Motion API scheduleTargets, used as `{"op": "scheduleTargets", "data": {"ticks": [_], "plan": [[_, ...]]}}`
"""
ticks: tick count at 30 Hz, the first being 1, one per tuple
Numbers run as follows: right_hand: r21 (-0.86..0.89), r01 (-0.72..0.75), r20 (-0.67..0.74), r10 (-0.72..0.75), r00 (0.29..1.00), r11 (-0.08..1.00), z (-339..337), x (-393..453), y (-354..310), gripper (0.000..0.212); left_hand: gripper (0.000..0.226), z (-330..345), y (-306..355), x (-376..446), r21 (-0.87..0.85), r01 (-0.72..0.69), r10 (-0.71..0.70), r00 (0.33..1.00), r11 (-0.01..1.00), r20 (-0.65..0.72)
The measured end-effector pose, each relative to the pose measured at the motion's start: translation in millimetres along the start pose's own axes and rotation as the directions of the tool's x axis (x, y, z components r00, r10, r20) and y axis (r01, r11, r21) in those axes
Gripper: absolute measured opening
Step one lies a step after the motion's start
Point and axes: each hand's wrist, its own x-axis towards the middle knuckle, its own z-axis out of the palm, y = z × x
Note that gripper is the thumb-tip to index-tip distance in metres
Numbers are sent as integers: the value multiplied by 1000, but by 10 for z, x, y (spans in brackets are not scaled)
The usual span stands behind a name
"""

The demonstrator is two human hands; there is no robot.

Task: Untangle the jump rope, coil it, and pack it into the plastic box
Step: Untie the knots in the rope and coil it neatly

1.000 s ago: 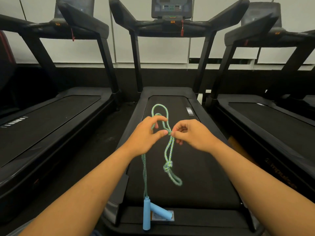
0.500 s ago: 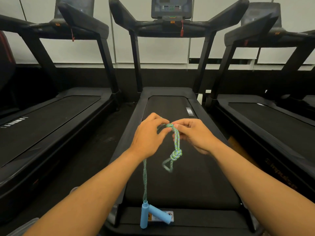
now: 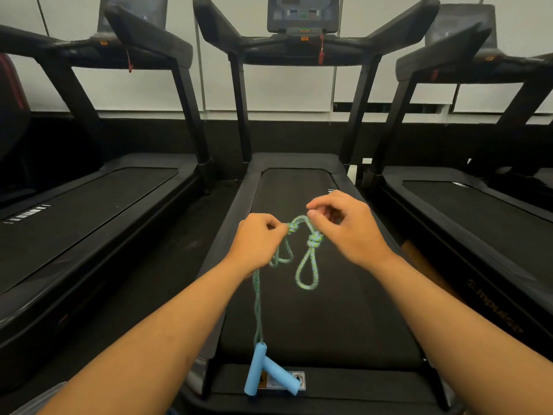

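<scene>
The green-and-white jump rope (image 3: 306,274) hangs over the middle treadmill's belt (image 3: 323,319). My left hand (image 3: 257,241) grips it in curled fingers. From that grip the rope arcs up to my right hand (image 3: 344,227), whose thumb and curled fingers pinch it just above a tight knot (image 3: 315,241). An oval loop dangles below the knot, and a smaller, blurred loop (image 3: 282,254) hangs under my left hand. Two strands drop to the blue foam handles (image 3: 257,369), which lie crossed at the belt's near end.
Black treadmills stand on the left (image 3: 89,211) and right (image 3: 478,217), with dark floor gaps between the three. The middle treadmill's console (image 3: 302,16) and uprights rise ahead. A pale grey edge (image 3: 45,398) shows at the bottom left; what it is cannot be told.
The big upper loop has been drawn in. The knot has risen close to my hands. My right hand has shifted up and to the right, and a small loop now hangs under my left hand.
</scene>
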Motion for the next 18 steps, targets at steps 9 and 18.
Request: {"op": "scheduleTargets", "data": {"ticks": [9, 18], "plan": [[-356, 142, 283, -38, 958, 924, 115, -44, -14, 17, 20, -11, 96, -78, -14, -14, 15, 998, 1000, 67], [-276, -19, 286, 101, 953, 961, 139, -50, -13, 5, 17, -59, 118, -54, 2, -48, 47, 991, 999, 124]]}}
